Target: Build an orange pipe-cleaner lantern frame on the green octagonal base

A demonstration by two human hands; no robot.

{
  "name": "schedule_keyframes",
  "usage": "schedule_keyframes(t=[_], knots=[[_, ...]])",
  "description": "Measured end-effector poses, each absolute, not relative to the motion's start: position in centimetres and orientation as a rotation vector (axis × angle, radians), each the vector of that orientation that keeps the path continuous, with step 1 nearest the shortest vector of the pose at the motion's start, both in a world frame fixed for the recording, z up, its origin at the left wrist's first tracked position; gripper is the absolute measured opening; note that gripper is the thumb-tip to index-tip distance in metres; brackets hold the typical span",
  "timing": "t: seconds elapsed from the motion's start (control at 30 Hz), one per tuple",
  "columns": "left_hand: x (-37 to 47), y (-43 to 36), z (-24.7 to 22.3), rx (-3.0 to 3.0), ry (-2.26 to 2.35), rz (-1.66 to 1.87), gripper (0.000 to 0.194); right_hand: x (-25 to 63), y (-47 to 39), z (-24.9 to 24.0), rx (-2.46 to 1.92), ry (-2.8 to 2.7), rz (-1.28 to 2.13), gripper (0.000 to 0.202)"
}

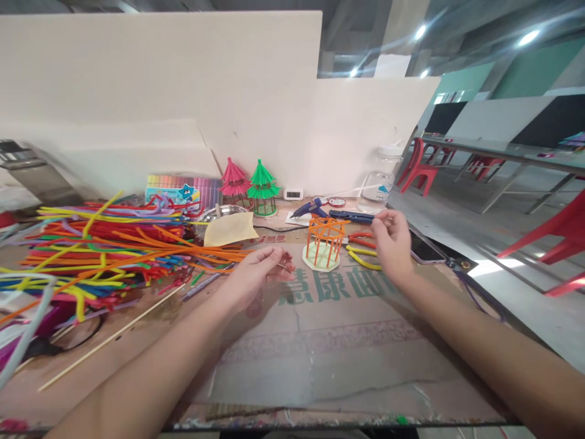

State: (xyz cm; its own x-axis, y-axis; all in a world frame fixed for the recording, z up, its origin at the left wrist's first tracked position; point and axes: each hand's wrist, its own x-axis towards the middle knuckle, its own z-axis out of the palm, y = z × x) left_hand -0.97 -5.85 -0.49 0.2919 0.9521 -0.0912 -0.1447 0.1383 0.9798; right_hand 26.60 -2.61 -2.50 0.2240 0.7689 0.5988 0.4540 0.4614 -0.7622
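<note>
A small orange frame of pipe-cleaner posts (325,235) stands upright on a pale octagonal base (320,259), between my two hands and apart from both. My left hand (265,268) is left of it, thumb and fingers pinched together; what lies between the tips is too small to name. On the other side, my right hand (392,241) is raised with its fingertips closed together, and anything in them is hidden. Close to my right hand lie yellow-handled pliers (363,259), an orange-handled tool (362,239) and a dark blue tool (351,217).
A blue glue gun (311,208) lies behind the frame. Several coloured pipe cleaners (105,244) are heaped left. Pink (234,180) and green (264,189) pavilion models stand at the back. A clear jar (380,177) and phone (427,249) are right. A wooden skewer (112,338) lies front left.
</note>
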Motion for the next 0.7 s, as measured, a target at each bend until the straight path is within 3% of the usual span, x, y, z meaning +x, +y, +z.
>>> schedule_keyframes(t=[0.1,0.2,0.27,0.5,0.7], knots=[[-0.8,-6.1,-0.3,1.176,0.911,0.985,0.048,23.9,-6.7,0.7,-1.048,-1.601,0.318,0.013],[-0.4,-6.6,-0.2,1.23,0.916,0.987,0.046,20.4,-9.0,1.1,-1.029,-1.843,0.602,0.035],[0.0,-6.9,-0.3,1.246,0.906,0.991,0.044,18.8,-9.1,0.1,-1.067,-1.881,0.609,0.045],[1.0,-7.6,-1.1,1.252,0.86,1.025,0.034,17.5,-7.8,-3.1,-1.028,-1.592,0.655,0.009],[1.0,-7.4,-1.5,1.239,0.888,0.983,0.032,18.9,-7.6,-2.7,-0.97,-1.527,0.737,0.01]])
